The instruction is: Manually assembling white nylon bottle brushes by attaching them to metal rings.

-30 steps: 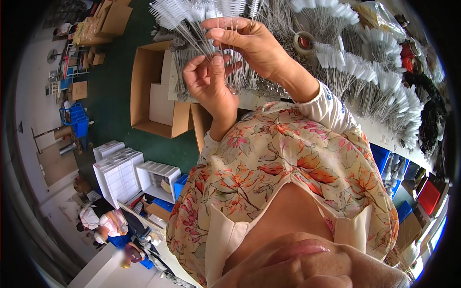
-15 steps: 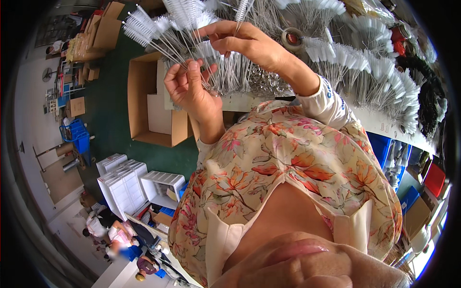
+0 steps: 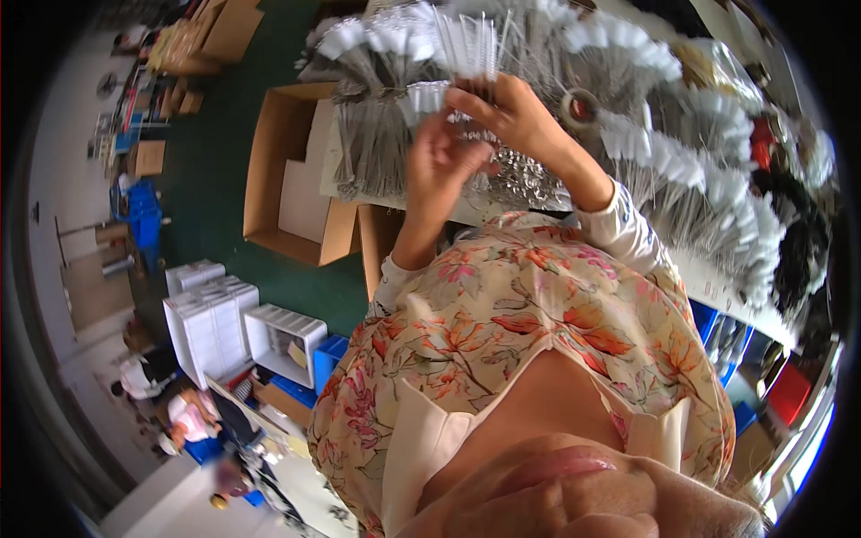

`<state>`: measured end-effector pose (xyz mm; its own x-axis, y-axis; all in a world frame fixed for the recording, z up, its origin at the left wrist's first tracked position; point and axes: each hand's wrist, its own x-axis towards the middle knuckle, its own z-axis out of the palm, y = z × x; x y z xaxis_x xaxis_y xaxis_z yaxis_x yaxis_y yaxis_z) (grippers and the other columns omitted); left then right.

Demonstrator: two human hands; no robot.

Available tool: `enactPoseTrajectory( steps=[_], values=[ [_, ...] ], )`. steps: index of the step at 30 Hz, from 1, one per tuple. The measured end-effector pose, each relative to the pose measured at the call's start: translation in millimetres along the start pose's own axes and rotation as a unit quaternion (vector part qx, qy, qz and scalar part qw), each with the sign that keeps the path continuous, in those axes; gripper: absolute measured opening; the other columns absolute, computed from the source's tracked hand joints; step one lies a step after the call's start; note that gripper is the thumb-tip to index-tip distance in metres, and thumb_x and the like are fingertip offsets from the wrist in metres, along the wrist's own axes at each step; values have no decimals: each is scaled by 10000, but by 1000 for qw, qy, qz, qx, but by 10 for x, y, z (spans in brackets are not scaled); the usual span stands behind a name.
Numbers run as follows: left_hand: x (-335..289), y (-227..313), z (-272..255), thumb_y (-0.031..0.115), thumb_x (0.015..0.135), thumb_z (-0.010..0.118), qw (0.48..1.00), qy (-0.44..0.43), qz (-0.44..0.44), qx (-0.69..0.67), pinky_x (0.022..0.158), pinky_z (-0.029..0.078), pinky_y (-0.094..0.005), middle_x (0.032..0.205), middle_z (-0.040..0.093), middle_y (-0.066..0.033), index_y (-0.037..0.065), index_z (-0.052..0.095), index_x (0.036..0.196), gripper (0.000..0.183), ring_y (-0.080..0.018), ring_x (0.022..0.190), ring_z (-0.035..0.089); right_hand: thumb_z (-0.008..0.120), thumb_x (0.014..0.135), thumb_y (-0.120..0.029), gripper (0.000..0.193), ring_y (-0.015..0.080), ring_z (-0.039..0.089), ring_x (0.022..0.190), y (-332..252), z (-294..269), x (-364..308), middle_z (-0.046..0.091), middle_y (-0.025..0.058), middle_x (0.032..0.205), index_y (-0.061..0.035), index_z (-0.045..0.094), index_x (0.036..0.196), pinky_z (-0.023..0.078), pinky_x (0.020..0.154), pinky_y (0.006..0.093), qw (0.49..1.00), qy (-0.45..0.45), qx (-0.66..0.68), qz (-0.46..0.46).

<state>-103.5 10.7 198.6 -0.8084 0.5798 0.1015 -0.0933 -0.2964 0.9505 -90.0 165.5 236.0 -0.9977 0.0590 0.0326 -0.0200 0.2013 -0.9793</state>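
Note:
My right hand [image 3: 516, 112] is closed round the wire stems of a bunch of white-bristled tube brushes [image 3: 466, 47], bristle ends up, over the far side of the table. Just below and to the left is my left hand [image 3: 439, 175], blurred, with its thumb toward the stems' lower ends. Whether its fingers hold any stems cannot be made out. More tube brushes [image 3: 372, 148] lie in rows left of my hands, wires toward me. A heap of small shiny metal rings [image 3: 527, 179] lies beside my right wrist.
Bundles of white brushes [image 3: 646, 148] cover the table's right side, with a roll of tape [image 3: 578, 108] among them and black bristles [image 3: 798, 255] at the far right. An open cardboard box [image 3: 265, 179] stands left of the table. White crates [image 3: 215, 323] and people sit lower left.
Both hands have moved right and closer together. The fanned brushes at the left are now a tighter bunch in my right hand. The view has shifted slightly.

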Motion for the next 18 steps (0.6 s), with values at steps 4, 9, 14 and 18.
enactPoseTrajectory(
  steps=[4, 9, 14, 18],
  values=[
    [40, 22, -253, 11, 834, 567, 993, -77, -84, 12, 656, 531, -287, 896, 582, -81, -11, 464, 1178, 360, -175, 785, 611, 653, 813, -315, 331, 205, 605, 683, 52, 191, 53, 583, 131, 756, -17, 611, 952, 473, 615, 316, 986, 67, -118, -96],
    [288, 348, -875, 73, 859, 566, 992, 103, -42, 59, 665, 533, -294, 878, 588, -68, 0, 550, 1115, 267, -131, 721, 591, 645, 826, -134, 409, 124, 544, 805, 63, -69, -285, 574, 66, 902, -51, 492, 1197, 449, 747, 261, 996, 76, -36, -32],
    [1193, 438, -2352, 17, 822, 614, 965, 253, 36, 63, 613, 580, -323, 832, 592, -65, -19, 562, 1045, 232, -145, 701, 590, 579, 853, -68, 340, 47, 455, 755, 394, -481, -1241, 515, -26, 839, -17, 506, 1181, 373, 679, 198, 962, 244, 59, 110],
    [2268, 390, -3094, -5, 813, 610, 965, 237, 14, 110, 609, 585, -349, 840, 590, -97, -38, 554, 999, 197, -177, 716, 600, 583, 864, -137, 327, 50, 463, 731, 683, -520, -2015, 514, -17, 809, -12, 528, 1161, 382, 674, 186, 921, 343, 81, 165]
  ],
)
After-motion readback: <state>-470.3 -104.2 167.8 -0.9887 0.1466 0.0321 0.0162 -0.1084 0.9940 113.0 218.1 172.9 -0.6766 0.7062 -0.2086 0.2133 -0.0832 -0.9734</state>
